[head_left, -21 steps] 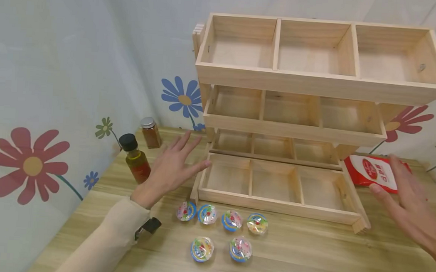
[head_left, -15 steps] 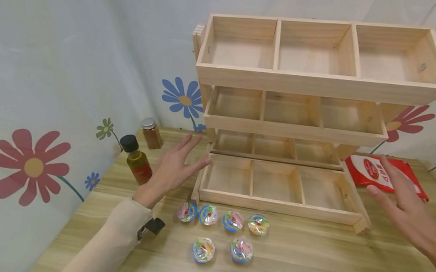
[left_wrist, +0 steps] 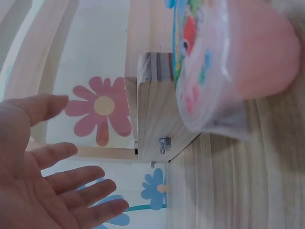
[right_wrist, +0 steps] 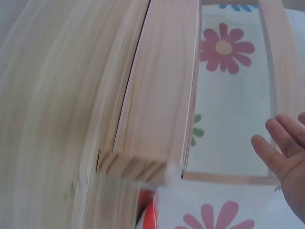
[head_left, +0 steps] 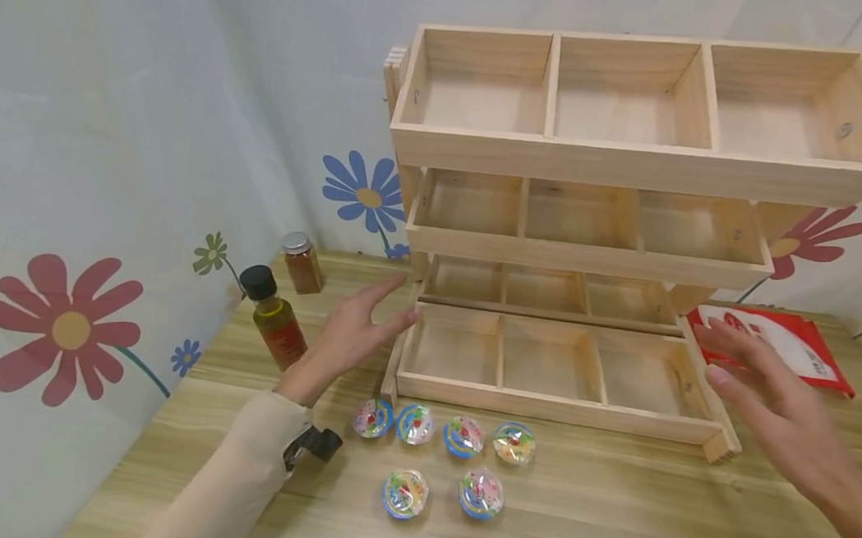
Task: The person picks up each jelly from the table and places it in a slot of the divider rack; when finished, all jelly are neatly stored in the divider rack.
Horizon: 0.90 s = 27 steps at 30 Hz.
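Note:
A light wooden rack point(head_left: 563, 405) stands on the table, its tiers split into three compartments each. Beside its lower left side is my left hand point(head_left: 345, 334), fingers spread and holding nothing. The left wrist view shows that palm point(left_wrist: 28, 186) with straight fingers, and a pink jelly cup point(left_wrist: 267, 52) close to the camera. My right hand point(head_left: 785, 414) hovers by the rack's lower right side, in front of a red and white packet point(head_left: 796, 349) that it partly hides. In the right wrist view the fingers point(right_wrist: 286, 138) are extended, with nothing in them.
Several lidded jelly cups point(head_left: 463, 436) lie on the table point(head_left: 609, 510) before the rack. At left stand a black-capped oil bottle point(head_left: 276, 317) and a spice jar point(head_left: 302, 263). A flowered curtain point(head_left: 151, 120) hangs behind.
My right hand has moved left toward the rack, uncovering more of the packet's right side. The left hand has shifted slightly right. The jelly cups and rack keep their places.

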Motion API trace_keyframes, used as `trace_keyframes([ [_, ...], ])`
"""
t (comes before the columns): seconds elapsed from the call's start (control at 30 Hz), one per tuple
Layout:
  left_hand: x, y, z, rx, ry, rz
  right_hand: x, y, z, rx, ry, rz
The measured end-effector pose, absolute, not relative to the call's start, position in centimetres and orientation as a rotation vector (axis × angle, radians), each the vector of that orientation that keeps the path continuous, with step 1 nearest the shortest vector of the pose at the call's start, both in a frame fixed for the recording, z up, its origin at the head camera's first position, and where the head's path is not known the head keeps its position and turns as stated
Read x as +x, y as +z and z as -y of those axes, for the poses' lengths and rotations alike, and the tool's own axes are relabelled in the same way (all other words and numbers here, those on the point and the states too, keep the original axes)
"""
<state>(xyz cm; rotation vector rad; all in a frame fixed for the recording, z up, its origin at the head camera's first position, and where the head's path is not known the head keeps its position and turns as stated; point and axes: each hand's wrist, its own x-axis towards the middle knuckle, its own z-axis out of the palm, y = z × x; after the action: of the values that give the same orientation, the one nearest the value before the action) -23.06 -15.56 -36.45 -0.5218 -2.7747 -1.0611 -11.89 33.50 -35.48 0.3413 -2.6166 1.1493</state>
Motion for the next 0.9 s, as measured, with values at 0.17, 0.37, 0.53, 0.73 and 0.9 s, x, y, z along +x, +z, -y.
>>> trace_keyframes([
  [0.17, -23.5, -36.6, 15.4, -0.544, -1.121, 2.740, -11.8, -35.3, -31.5, 0.405, 1.275, 2.542],
  [0.37, -23.8, -37.0, 15.5, -0.533, -1.319, 2.717, -11.7, -35.5, -29.9, 0.434, 1.349, 2.560],
  [0.53, -24.3, -37.5, 15.7, -0.516, -1.384, 2.691, -11.9, -35.3, -28.5, 0.489, 1.385, 2.532],
  [0.73, -24.5, -38.1, 15.9, -0.497, -1.433, 2.673, -12.1, -35.3, -27.1, 0.601, 1.412, 2.485],
  [0.9, -24.6, -38.6, 16.0, -0.496, -1.484, 2.653, -12.4, -35.6, -26.0, 0.681, 1.457, 2.435],
])
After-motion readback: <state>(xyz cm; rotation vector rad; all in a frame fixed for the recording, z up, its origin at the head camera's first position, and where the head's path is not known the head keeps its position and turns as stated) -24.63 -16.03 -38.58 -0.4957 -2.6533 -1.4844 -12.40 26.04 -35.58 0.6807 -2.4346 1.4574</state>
